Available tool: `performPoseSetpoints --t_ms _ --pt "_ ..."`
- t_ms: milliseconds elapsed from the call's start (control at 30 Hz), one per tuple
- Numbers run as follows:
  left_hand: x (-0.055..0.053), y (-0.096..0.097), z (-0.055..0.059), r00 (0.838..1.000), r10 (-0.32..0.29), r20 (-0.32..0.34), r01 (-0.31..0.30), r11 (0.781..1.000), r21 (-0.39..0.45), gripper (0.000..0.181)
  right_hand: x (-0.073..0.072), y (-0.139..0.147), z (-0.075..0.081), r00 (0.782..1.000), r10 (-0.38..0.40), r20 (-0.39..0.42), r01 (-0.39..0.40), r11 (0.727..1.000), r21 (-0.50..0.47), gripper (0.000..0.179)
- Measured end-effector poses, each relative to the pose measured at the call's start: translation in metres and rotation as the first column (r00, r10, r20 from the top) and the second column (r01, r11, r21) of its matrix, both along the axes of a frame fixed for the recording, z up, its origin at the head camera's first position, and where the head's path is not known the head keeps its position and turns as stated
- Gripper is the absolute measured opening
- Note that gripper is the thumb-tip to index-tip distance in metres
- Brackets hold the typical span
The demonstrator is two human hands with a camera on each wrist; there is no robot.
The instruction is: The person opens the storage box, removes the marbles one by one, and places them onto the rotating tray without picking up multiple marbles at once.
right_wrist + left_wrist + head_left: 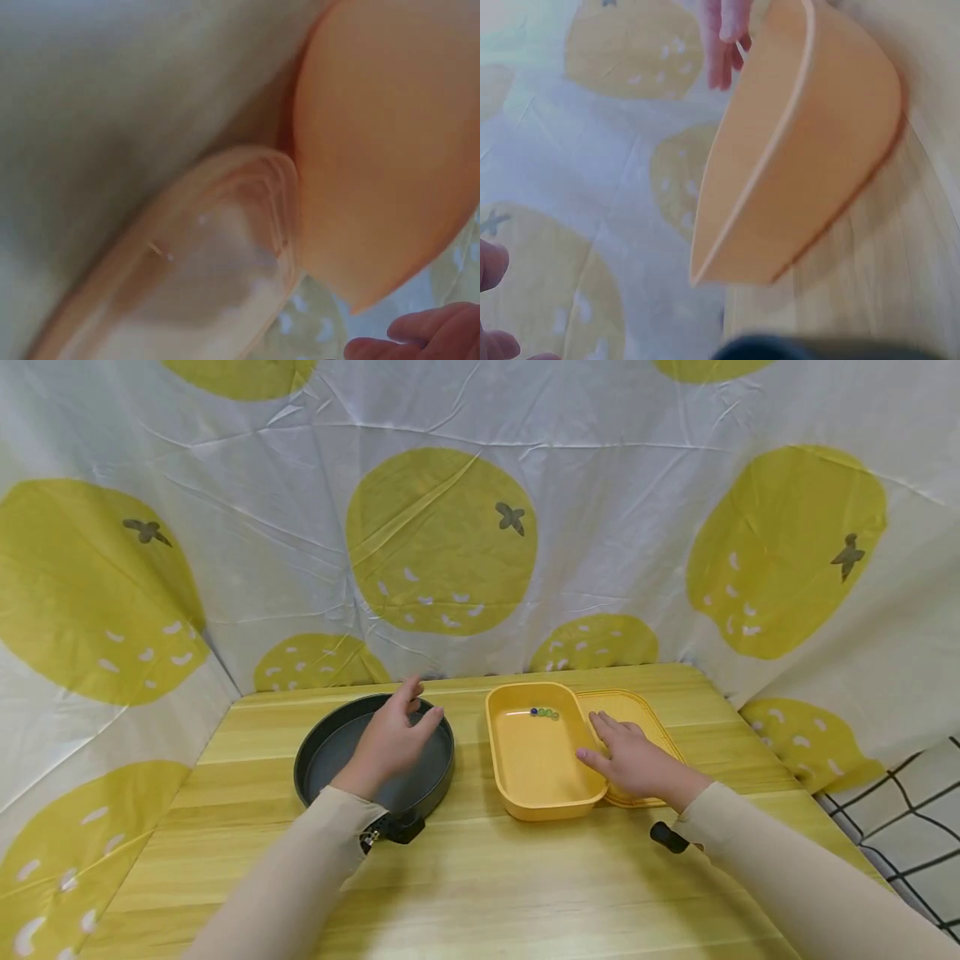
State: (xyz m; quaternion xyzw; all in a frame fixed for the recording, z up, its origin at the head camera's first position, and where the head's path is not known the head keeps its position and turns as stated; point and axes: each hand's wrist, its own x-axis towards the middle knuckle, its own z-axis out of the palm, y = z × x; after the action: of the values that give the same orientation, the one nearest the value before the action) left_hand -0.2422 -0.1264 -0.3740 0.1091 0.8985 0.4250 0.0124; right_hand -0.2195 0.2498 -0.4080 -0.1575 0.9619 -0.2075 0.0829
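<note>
Right grip (626,760): thumb and fingers apart, nothing held; it hangs over the right long rim of the yellow rectangular plastic container (536,760), thumb reaching above the interior; contact with the rim cannot be confirmed. Left grip (393,739): thumb and fingers likewise apart, nothing held; it hovers above the dark grey round pan (337,760), well apart from the container.

The container sits upright on the pale wood worktop (510,893), between the two grips and to the right of the pan; judged light and fairly stiff, with smooth walls liable to slip; best hold is on both long rims at mid-length, kept level. Inside, near the far end, a short row of small glass-like marbles (544,713) lies on the floor, one dark blue, the rest greenish; judged hard, slippery and quick to roll on any tilt; a fingertip pinch from opposite sides suits them singly.

The yellow flat textured lid (652,731) lies just beside the container on the right, partly beneath the right hand; judged thin and light, best taken by its outer edge.

Arm pose: both beige-sleeved forearms reach forward from the near side, angled inward; wrists stand above the worktop.
</note>
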Motion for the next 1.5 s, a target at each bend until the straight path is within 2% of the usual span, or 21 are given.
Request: performPoseSetpoints --t_ms 233,467,700,833,1033,1267,1500 --pt "-0.018 0.059 0.002 0.996 -0.08 0.044 0.079 0.996 0.031 0.075 0.009 -0.004 -0.012 0.999 0.039 -0.01 -0.04 0.999 -0.014 0.097" --pt "-0.034 0.106 -0.001 0.981 -0.165 0.104 0.163 0.986 0.029 0.076 0.012 -0.01 -0.016 0.999 0.037 0.004 -0.037 0.999 -0.03 0.103" --pt "-0.051 0.14 -0.014 0.978 -0.165 0.123 0.171 0.985 -0.036 0.073 0.015 -0.012 -0.022 0.999 0.032 -0.028 -0.032 0.999 0.001 0.106" --pt "-0.06 0.158 -0.023 0.971 -0.185 0.154 0.195 0.979 -0.059 0.069 0.017 -0.011 -0.024 0.999 0.027 -0.037 -0.027 1.0 -0.003 0.106" --pt "-0.068 0.18 -0.034 0.966 -0.199 0.164 0.221 0.966 -0.132 0.059 0.021 -0.009 -0.024 0.999 0.023 -0.036 -0.024 1.0 -0.016 0.109" --pt "-0.08 0.193 -0.047 0.963 -0.228 0.144 0.256 0.941 -0.223 0.047 0.021 -0.005 -0.025 0.999 0.003 -0.052 -0.004 1.0 -0.011 0.109" --pt "-0.084 0.199 -0.057 0.973 -0.164 0.164 0.207 0.935 -0.289 0.039 0.024 -0.005 -0.026 0.999 -0.016 -0.05 0.014 0.999 -0.04 0.108"
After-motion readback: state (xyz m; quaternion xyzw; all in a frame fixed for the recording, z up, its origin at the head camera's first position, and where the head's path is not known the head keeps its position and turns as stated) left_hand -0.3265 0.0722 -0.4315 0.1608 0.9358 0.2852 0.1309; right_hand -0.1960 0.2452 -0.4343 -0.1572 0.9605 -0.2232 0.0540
